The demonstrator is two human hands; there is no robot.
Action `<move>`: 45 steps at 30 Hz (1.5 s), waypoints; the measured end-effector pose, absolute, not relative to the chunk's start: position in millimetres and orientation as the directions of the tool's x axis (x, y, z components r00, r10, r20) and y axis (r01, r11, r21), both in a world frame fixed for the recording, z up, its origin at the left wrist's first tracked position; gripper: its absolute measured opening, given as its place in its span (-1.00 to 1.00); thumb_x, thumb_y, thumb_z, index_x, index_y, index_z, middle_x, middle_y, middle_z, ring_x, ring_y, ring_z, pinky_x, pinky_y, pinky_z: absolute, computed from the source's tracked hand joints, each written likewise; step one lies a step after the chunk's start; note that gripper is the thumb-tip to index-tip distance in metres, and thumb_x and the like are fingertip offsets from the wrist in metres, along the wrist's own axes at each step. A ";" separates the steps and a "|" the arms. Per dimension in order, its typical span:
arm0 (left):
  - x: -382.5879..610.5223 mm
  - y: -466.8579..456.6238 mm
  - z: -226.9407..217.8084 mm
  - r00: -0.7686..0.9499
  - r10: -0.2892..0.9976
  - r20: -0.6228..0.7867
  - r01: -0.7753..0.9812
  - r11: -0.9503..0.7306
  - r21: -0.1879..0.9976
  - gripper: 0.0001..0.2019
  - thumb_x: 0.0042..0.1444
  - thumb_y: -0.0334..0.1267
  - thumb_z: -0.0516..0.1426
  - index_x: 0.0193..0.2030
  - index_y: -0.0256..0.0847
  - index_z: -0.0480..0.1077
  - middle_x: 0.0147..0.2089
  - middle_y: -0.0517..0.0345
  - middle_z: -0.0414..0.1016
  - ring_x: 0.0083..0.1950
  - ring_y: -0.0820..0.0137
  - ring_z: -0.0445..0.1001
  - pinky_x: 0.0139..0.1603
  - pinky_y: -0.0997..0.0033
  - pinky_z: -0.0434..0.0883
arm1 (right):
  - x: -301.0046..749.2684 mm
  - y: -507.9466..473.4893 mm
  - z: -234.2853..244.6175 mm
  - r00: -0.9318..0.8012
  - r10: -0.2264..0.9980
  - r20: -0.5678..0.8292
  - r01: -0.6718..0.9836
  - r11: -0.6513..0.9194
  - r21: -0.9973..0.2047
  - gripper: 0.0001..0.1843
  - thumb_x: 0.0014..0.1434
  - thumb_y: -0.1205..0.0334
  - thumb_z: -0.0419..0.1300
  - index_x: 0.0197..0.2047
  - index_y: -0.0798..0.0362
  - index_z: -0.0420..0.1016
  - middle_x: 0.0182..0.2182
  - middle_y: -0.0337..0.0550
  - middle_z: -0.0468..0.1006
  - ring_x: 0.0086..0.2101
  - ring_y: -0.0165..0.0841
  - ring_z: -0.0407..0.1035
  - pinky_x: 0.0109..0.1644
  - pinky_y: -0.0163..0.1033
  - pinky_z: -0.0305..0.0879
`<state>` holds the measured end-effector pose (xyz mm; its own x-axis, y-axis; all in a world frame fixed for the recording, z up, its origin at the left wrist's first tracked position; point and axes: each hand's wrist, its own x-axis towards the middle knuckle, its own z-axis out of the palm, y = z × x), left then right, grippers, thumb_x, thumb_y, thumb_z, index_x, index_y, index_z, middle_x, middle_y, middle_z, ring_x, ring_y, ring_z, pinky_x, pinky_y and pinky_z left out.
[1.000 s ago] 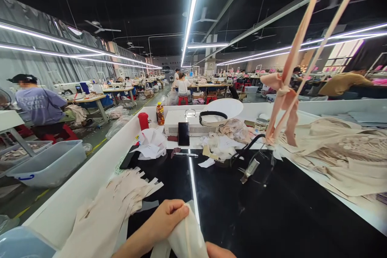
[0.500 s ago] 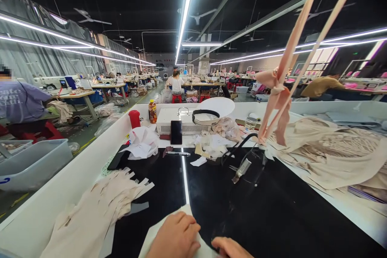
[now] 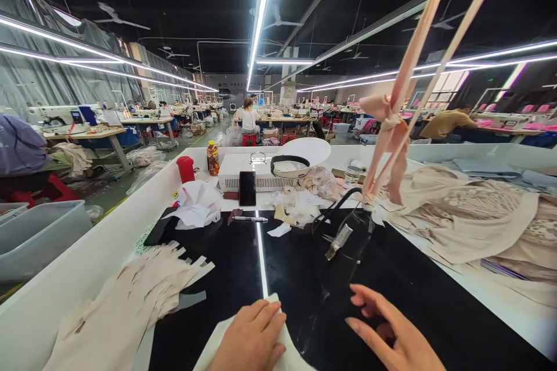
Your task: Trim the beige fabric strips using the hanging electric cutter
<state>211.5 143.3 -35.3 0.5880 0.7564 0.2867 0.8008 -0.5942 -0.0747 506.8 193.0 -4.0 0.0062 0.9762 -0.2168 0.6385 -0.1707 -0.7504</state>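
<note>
Cream cloth, smooth and faintly greenish in the light, lay at six o'clock on the glossy black tabletop point(image 3: 304, 278). From where I stood, this fabric piece point(image 3: 292, 353) tapered to a narrow tip towards twelve, its right edge sweeping outward in a curve towards the worker; its near end fell out of sight.

The worker's left hand point(image 3: 252, 336) lay palm down over it, fingers close together and a little bent, touching the cloth just below the tip. I could not tell whether it had pinched any fabric underneath. At three o'clock from it, well apart, the right hand point(image 3: 391, 327) was empty, thumb and forefinger held widely apart, the other fingers curled inward. Whether it brushed the tabletop I could not tell.

Taking the cloth as the clock's centre, a heap of pale beige fabric pieces point(image 3: 113, 301) with strip-like ends sprawled at ten o'clock. A silver pen point(image 3: 250, 219) lay near twelve, with an upright smartphone point(image 3: 248, 188) beyond it. Towards one sat a metal-tipped tool point(image 3: 339, 242), and at two, a rumpled beige garment pile point(image 3: 470, 214).
</note>
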 end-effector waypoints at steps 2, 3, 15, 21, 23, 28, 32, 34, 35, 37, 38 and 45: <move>212.4 145.0 -29.9 0.567 0.774 0.282 0.820 -0.564 -0.099 -0.51 0.18 -0.21 0.34 0.19 -0.42 0.48 0.24 -0.07 0.44 0.12 0.06 0.54 -0.01 0.17 0.57 | 498.9 204.9 9.3 0.055 0.995 -0.083 0.508 -0.099 -0.856 0.29 -0.37 -0.59 0.26 0.40 -0.22 0.13 0.28 -0.42 0.28 0.19 -0.65 0.29 0.10 -0.76 0.38; 213.4 145.9 -28.9 0.569 0.781 0.259 0.821 -0.561 -0.112 -0.50 0.18 -0.20 0.34 0.20 -0.43 0.48 0.25 -0.08 0.43 0.12 0.05 0.55 -0.02 0.17 0.58 | 491.3 209.8 17.6 0.076 0.996 -0.049 0.419 -0.076 -0.905 0.40 -0.43 -0.57 0.30 0.45 -0.22 0.02 0.32 -0.39 0.23 0.21 -0.64 0.30 0.15 -0.74 0.40; 226.1 154.4 -78.6 0.503 0.590 0.632 0.835 -0.520 -0.179 -0.48 0.19 0.11 0.29 0.05 -0.34 0.54 0.16 -0.02 0.52 -0.02 0.17 0.58 -0.18 0.24 0.50 | 395.9 229.6 56.7 0.190 0.916 0.353 0.190 0.318 -0.929 -0.15 -0.11 -0.30 0.36 0.08 0.07 0.29 -0.16 -0.20 0.51 -0.32 -0.71 0.43 -0.14 -0.61 0.48; 233.6 158.7 -82.5 0.287 0.342 0.895 0.910 -0.390 -0.143 -0.37 0.55 0.04 -0.28 -0.19 -0.16 0.54 -0.06 0.32 0.59 -0.10 0.47 0.48 -0.17 0.39 0.35 | 376.7 238.3 38.5 0.148 0.928 0.342 0.149 0.321 -0.935 -0.21 -0.13 -0.27 0.38 -0.03 0.08 0.20 -0.22 -0.21 0.50 -0.34 -0.64 0.45 -0.18 -0.51 0.51; 235.9 159.8 -91.5 0.266 0.348 0.899 0.914 -0.389 -0.120 -0.33 0.55 0.04 -0.32 -0.16 -0.17 0.55 -0.02 0.30 0.58 -0.06 0.44 0.47 -0.17 0.37 0.34 | 369.3 240.7 37.8 0.110 0.927 0.358 0.076 0.351 -0.933 -0.27 -0.07 -0.23 0.35 -0.09 0.11 0.16 -0.29 -0.25 0.46 -0.43 -0.65 0.41 -0.26 -0.50 0.49; 240.6 156.7 -102.1 0.241 0.403 0.883 0.924 -0.373 -0.082 -0.45 0.57 -0.14 -0.24 -0.15 -0.17 0.55 0.01 0.28 0.57 -0.02 0.43 0.46 -0.17 0.35 0.33 | 355.1 244.3 35.9 0.047 0.920 0.389 -0.117 0.392 -0.913 -0.30 0.04 -0.11 0.31 0.07 0.04 0.07 -0.35 -0.34 0.39 -0.49 -0.63 0.39 -0.36 -0.44 0.47; 244.6 156.9 -90.3 0.209 0.369 0.906 0.931 -0.358 -0.069 -0.59 0.45 -0.46 -0.11 -0.21 -0.18 0.54 -0.04 0.29 0.58 -0.08 0.44 0.47 -0.20 0.37 0.31 | 352.6 245.6 29.4 -0.006 0.919 0.394 -0.197 0.385 -0.902 -0.19 0.06 -0.03 0.32 0.25 -0.09 -0.02 -0.35 -0.36 0.37 -0.48 -0.62 0.39 -0.38 -0.38 0.47; 245.8 158.6 -84.8 0.201 0.346 0.916 0.932 -0.355 -0.070 -0.60 0.45 -0.46 -0.10 -0.23 -0.19 0.53 -0.08 0.30 0.59 -0.11 0.45 0.47 -0.22 0.37 0.30 | 352.9 245.5 26.8 -0.024 0.921 0.390 -0.229 0.375 -0.899 -0.14 0.07 0.00 0.32 0.31 -0.19 -0.06 -0.35 -0.36 0.36 -0.46 -0.62 0.39 -0.38 -0.36 0.47; 246.1 159.4 -82.9 0.199 0.337 0.920 0.933 -0.353 -0.072 -0.60 0.46 -0.45 -0.11 -0.24 -0.19 0.53 -0.09 0.30 0.59 -0.12 0.45 0.47 -0.23 0.37 0.30 | 353.1 245.2 26.2 -0.031 0.921 0.388 -0.241 0.370 -0.897 -0.12 0.07 0.02 0.32 0.33 -0.23 -0.08 -0.35 -0.36 0.36 -0.46 -0.62 0.39 -0.38 -0.35 0.47; 246.4 160.3 -81.4 0.196 0.321 0.927 0.933 -0.352 -0.075 -0.56 0.48 -0.43 -0.15 -0.25 -0.19 0.52 -0.10 0.30 0.59 -0.12 0.45 0.46 -0.23 0.37 0.30 | 353.7 244.1 26.5 -0.044 0.921 0.386 -0.255 0.363 -0.896 -0.10 0.07 0.03 0.33 0.34 -0.26 -0.10 -0.35 -0.36 0.36 -0.45 -0.62 0.39 -0.38 -0.34 0.48; 246.3 160.3 -81.6 0.188 0.321 0.928 0.934 -0.350 -0.068 -0.54 0.49 -0.43 -0.18 -0.25 -0.19 0.52 -0.11 0.31 0.59 -0.13 0.45 0.46 -0.23 0.37 0.29 | 354.2 243.4 27.1 -0.047 0.922 0.385 -0.260 0.361 -0.896 -0.10 0.07 0.03 0.33 0.35 -0.26 -0.10 -0.35 -0.35 0.36 -0.45 -0.61 0.39 -0.38 -0.34 0.48; 242.7 158.3 -94.3 0.230 0.387 0.893 0.921 -0.382 -0.072 -0.35 0.56 -0.03 -0.31 -0.17 -0.20 0.56 -0.01 0.26 0.57 -0.04 0.41 0.45 -0.19 0.33 0.31 | 357.4 242.8 25.2 -0.066 0.917 0.393 -0.274 0.362 -0.891 -0.14 0.09 0.02 0.31 0.32 -0.21 -0.08 -0.33 -0.35 0.35 -0.44 -0.62 0.39 -0.39 -0.34 0.47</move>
<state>242.7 158.3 -94.3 0.2303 0.3865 0.8931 0.9215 -0.3816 -0.0725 357.4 242.8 25.2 -0.0659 0.9173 0.3927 -0.2740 0.3618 -0.8911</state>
